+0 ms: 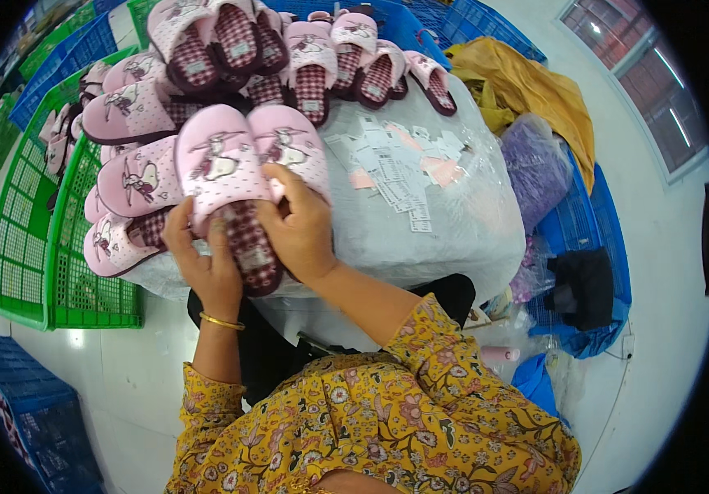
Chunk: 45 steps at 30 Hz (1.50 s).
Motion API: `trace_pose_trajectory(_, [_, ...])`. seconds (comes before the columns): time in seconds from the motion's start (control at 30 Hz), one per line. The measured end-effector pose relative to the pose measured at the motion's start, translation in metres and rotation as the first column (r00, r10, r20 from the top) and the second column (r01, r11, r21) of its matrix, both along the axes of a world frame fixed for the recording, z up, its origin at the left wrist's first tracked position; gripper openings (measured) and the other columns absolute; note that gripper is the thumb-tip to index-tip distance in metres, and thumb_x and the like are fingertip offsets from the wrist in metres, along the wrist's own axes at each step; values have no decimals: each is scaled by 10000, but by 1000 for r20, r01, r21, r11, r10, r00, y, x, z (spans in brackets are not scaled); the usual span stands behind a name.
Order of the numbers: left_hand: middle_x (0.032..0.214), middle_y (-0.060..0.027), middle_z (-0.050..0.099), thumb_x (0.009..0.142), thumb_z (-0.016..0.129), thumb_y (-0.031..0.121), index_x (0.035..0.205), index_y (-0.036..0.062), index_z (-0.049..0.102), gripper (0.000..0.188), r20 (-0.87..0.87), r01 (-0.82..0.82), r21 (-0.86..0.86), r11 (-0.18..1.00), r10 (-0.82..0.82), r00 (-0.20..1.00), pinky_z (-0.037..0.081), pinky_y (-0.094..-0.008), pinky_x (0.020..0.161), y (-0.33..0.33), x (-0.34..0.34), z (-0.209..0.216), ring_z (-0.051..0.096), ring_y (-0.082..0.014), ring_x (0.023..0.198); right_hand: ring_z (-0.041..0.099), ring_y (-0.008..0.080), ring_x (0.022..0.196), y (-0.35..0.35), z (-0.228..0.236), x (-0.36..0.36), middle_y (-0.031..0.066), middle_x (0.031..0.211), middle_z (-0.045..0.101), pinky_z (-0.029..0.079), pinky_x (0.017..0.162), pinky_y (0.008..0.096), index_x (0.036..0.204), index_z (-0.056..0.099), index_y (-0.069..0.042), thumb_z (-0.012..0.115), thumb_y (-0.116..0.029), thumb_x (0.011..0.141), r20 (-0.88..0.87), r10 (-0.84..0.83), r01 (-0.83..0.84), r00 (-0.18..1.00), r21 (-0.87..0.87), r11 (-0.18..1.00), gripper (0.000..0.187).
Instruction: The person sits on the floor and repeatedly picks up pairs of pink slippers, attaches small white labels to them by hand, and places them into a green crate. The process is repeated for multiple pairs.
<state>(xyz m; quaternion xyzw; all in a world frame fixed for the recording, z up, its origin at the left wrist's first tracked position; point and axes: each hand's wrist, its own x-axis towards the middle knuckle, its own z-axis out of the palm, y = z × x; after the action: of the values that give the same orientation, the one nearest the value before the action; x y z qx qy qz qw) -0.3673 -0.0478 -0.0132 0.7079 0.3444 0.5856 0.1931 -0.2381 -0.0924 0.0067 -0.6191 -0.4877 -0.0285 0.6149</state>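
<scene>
A pair of pink slippers with dark checked insoles is between my hands, toes pointing away from me. The front slipper [219, 156] overlaps the second slipper [293, 146] behind it on the right. My left hand [205, 262] grips the front slipper's left side, its thumb by the foot opening. On the other side my right hand [307, 235] is closed around the pair, index finger on the second slipper's upper and thumb at the front one's edge. Matching slippers [142, 177] are stacked just left of the pair. Both hands partly hide the soles.
A plastic-wrapped grey bundle [461, 235] bears the slippers and a scatter of paper labels [391, 169]. More slippers [312, 62] line its far edge. Green crates [95, 288] stand left, a blue crate [29, 403] lower left. Right are a purple bag [536, 169] and yellow cloth [536, 90].
</scene>
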Motion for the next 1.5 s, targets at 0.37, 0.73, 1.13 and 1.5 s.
trace_pose_trajectory(0.37, [1246,-135,523,924,614,164,1298,4,512,419,-32,184,-283,941,-201,979,429,-341,942,10,44,-45,518,-250,1142,686,312,775,-44,-12,79,143,864,707,522,667,405,1109,613,-83,699,-198,846,-104,7,-38,995,-304,952,299])
trace_pose_trajectory(0.73, [1260,-104,523,944,602,146,1306,8,511,398,25,168,-379,910,-172,985,457,-305,913,6,17,-61,535,-196,1129,520,312,1157,-116,-35,286,79,1187,616,428,948,422,1106,649,-59,634,-125,798,605,-82,562,792,-672,482,315])
trace_pose_trajectory(1.13, [1252,-115,509,944,594,136,1299,13,513,385,-98,116,-310,944,-153,983,459,-304,872,-4,18,-49,524,-196,1094,614,346,1013,-127,-46,324,143,1087,662,492,885,451,1065,656,-39,690,-261,784,597,93,464,796,-703,539,360])
trace_pose_trajectory(1.5, [1270,-112,515,946,593,141,1298,8,514,384,-70,167,-290,943,-194,978,457,-306,874,-11,26,-37,519,-204,1133,667,306,857,-128,-46,324,123,872,681,540,706,442,943,628,-54,582,-109,818,680,146,507,718,-656,559,144])
